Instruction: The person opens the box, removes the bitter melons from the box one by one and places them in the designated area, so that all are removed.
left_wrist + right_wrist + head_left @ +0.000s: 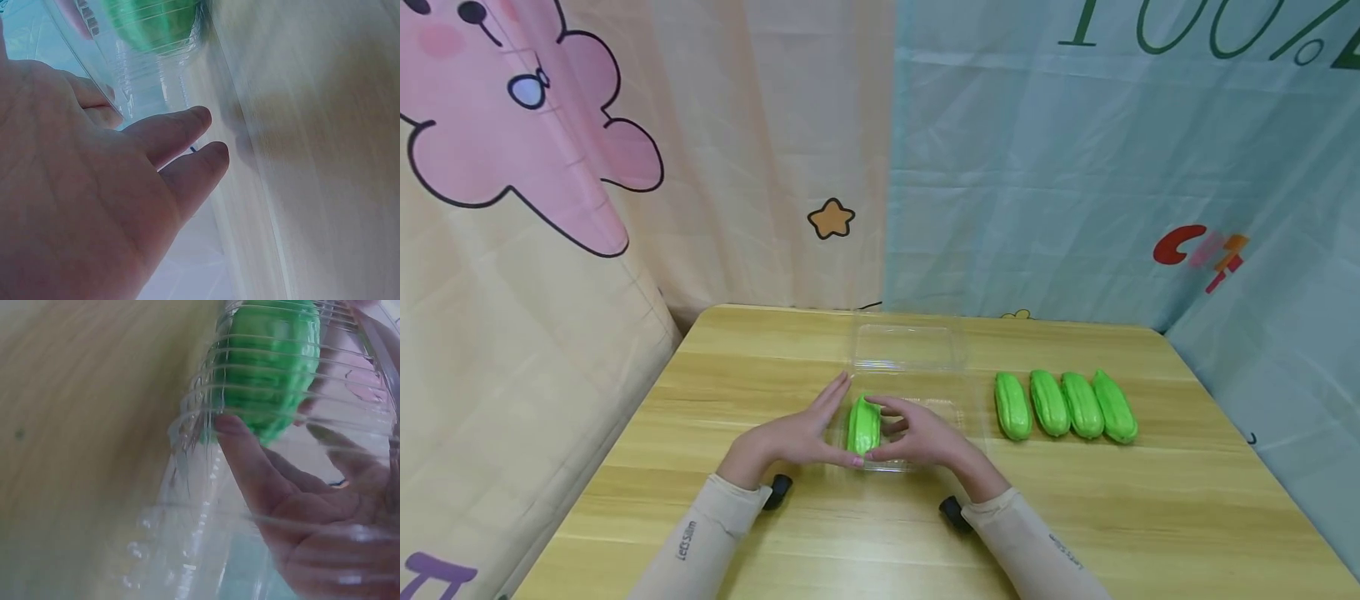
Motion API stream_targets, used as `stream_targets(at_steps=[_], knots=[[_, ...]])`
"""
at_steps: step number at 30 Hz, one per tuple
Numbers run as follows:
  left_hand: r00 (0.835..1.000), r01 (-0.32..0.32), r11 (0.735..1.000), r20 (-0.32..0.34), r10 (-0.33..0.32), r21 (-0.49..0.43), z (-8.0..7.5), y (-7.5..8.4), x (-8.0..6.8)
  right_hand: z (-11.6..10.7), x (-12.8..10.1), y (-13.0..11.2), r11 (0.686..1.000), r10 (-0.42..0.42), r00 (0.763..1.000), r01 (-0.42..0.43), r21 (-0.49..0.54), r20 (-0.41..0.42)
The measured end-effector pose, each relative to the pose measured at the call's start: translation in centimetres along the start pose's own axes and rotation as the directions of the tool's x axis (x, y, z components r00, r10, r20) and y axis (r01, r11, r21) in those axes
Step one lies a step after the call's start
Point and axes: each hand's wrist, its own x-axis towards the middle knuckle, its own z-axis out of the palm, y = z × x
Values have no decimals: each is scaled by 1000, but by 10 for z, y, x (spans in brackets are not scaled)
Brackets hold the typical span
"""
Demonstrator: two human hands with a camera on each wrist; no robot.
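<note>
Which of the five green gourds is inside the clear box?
The green gourd between the two hands, lying in the clear box. The other four lie in a row on the table, to its right.

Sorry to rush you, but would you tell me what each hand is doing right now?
Left hand: open, straight fingers against the clear container.
Right hand: holding the green gourd in the container.
</note>
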Motion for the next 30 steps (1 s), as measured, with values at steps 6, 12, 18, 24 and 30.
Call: stream_targets(at_steps=[6, 12, 18, 24, 30], knots=[[1000, -12, 1000, 5, 12, 0, -1, 1, 1, 4, 5, -1, 999, 1, 1000, -2, -54, -9], [1000, -19, 1000, 9, 19, 2, -1, 2, 0, 8, 8, -2, 999, 18, 999, -20, -49, -40], [1000, -22, 1000, 9, 22, -8, -1, 2, 0, 11, 9, -4, 999, 15, 997, -18, -44, -71], [1000, -26, 1000, 7, 26, -4, 0, 1, -1, 13, 10, -4, 998, 20, 996, -24, -50, -83], [1000, -21, 1000, 4, 21, -8, 0, 1, 0, 13, 10, -3, 998, 20, 996, -25, -55, -91]])
